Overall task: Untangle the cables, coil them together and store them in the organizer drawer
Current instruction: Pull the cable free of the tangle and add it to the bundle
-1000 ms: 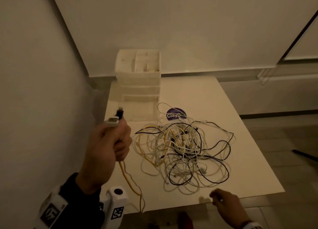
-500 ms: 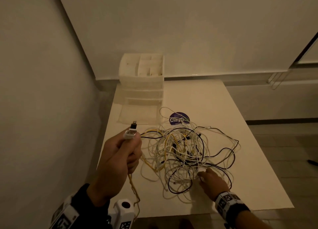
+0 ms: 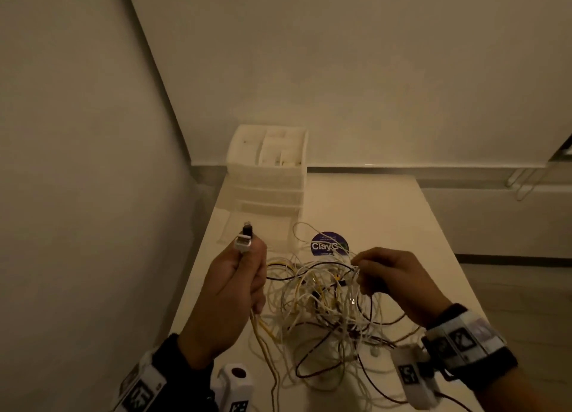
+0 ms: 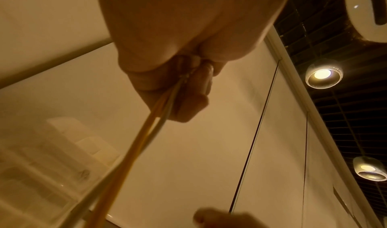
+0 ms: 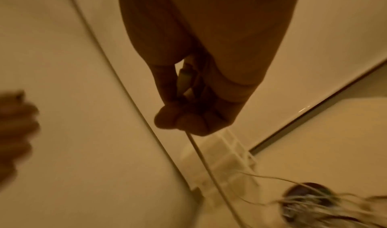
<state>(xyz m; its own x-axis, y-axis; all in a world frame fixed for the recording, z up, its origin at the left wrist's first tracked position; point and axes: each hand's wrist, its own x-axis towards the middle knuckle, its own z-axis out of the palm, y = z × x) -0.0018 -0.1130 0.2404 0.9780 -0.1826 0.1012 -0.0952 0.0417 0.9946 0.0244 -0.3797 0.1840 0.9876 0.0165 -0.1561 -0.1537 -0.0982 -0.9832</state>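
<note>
A tangle of white, yellow and black cables (image 3: pixel 322 303) lies on the white table (image 3: pixel 387 213). My left hand (image 3: pixel 250 266) is raised at the tangle's left and grips a few cable ends; a white plug and a black plug (image 3: pixel 245 240) stick out above the fist. The left wrist view shows yellow and white cables (image 4: pixel 146 142) running down from that fist (image 4: pixel 180 86). My right hand (image 3: pixel 359 264) pinches a white strand at the tangle's upper right, and the right wrist view shows its fingertips (image 5: pixel 182 122) closed on that white cable (image 5: pixel 201 158).
A white organizer (image 3: pixel 269 170) with drawers stands at the table's far left, and its lowest clear drawer (image 3: pixel 257 225) is pulled out toward me. A round purple sticker (image 3: pixel 329 244) lies behind the tangle. A wall runs close along the left.
My right hand has come up from the table's front edge, over the tangle, and taken a white strand at its upper right. My left hand still holds the plug ends.
</note>
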